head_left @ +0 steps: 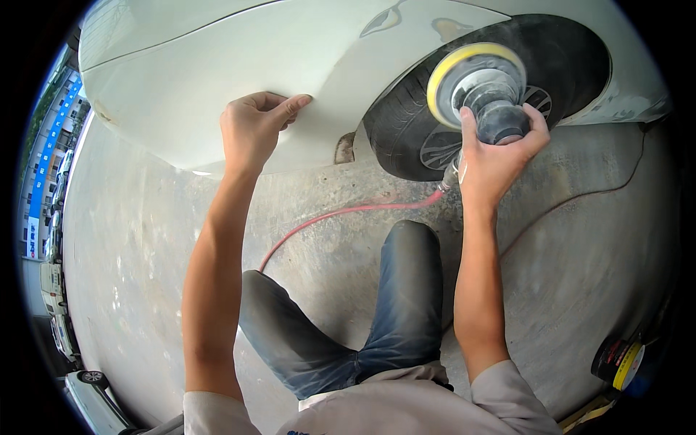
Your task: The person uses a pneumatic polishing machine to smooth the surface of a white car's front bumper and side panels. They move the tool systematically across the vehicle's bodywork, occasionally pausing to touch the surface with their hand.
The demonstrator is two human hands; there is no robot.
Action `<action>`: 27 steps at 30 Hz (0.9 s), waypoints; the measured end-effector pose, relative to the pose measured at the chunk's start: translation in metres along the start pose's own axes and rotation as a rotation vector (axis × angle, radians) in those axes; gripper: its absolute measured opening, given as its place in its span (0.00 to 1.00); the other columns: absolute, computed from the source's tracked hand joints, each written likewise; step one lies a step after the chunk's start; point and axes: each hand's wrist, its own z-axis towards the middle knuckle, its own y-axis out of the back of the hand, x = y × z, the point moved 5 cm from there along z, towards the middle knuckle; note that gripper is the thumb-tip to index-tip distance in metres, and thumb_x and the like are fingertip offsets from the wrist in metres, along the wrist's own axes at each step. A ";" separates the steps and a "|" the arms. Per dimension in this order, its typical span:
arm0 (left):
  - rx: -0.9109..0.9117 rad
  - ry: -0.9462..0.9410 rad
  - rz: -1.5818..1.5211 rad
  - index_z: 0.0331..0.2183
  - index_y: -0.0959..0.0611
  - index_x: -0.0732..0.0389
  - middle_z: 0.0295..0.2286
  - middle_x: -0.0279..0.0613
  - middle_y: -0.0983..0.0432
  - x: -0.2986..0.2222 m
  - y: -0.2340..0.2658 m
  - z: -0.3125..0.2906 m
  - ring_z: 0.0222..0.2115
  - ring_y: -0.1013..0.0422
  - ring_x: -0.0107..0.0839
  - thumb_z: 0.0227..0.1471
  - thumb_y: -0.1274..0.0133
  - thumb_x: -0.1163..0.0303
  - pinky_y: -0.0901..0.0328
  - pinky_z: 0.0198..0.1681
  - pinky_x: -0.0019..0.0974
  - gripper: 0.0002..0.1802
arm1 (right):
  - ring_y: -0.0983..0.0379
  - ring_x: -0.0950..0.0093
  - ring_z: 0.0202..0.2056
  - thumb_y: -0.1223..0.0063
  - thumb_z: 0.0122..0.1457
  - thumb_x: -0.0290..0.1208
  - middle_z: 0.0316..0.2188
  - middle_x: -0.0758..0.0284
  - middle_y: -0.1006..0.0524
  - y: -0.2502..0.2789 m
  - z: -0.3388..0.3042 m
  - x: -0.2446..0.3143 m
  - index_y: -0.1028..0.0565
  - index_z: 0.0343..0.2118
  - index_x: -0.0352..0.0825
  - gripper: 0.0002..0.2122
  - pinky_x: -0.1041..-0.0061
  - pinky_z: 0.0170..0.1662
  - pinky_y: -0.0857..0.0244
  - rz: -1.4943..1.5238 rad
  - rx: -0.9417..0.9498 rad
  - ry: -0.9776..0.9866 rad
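My right hand (pixel 500 148) grips the dark body of an air sander (pixel 493 90), thumb on one side and fingers on the other. Its round, yellow-edged pad is tilted up in front of the car wheel (pixel 406 119), apart from the body panel. A red air hose (pixel 341 210) joins the sander's metal fitting below my hand. My left hand (pixel 257 130) is closed, thumb and forefinger together, over the pale bumper (pixel 181 87) of the car. Whether those fingers pinch anything or touch the bumper is hidden.
Dull sanded patches (pixel 451 29) mark the panel above the wheel arch. The red hose curves across the concrete floor (pixel 145 239) past my knees. A thin dark cable (pixel 580 194) runs at the right, and a black and yellow container (pixel 618 364) stands low right. Parked cars (pixel 52 286) line the left.
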 end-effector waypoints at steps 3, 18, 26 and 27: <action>-0.024 0.053 -0.052 0.24 0.13 0.68 0.18 0.38 0.20 0.022 0.001 -0.003 0.20 0.27 0.20 0.44 0.28 0.54 0.33 0.25 0.24 0.23 | 0.34 0.61 0.52 0.26 0.44 0.25 0.50 0.55 0.33 0.026 -0.025 -0.022 0.42 0.56 0.29 0.39 0.59 0.59 0.42 0.111 -0.063 0.043; -0.196 0.265 -0.210 0.23 0.13 0.71 0.16 0.45 0.21 0.110 0.016 -0.042 0.17 0.26 0.29 0.40 0.26 0.55 0.31 0.24 0.34 0.25 | 0.33 0.65 0.53 0.26 0.46 0.27 0.52 0.57 0.30 0.044 -0.122 0.018 0.37 0.55 0.29 0.35 0.64 0.56 0.35 0.229 0.236 0.082; -0.103 0.172 -0.164 0.24 0.12 0.71 0.18 0.50 0.20 0.185 0.053 -0.034 0.18 0.24 0.35 0.40 0.28 0.48 0.29 0.26 0.38 0.29 | 0.34 0.67 0.53 0.31 0.46 0.21 0.54 0.59 0.30 0.007 -0.156 0.064 0.38 0.58 0.33 0.36 0.65 0.58 0.36 0.306 0.272 0.026; -0.092 0.197 -0.187 0.23 0.12 0.71 0.17 0.49 0.20 0.195 0.054 -0.034 0.18 0.24 0.34 0.41 0.28 0.48 0.29 0.26 0.37 0.29 | 0.34 0.67 0.53 0.31 0.46 0.21 0.54 0.59 0.30 0.000 -0.165 0.068 0.38 0.58 0.33 0.36 0.65 0.58 0.37 0.310 0.278 -0.017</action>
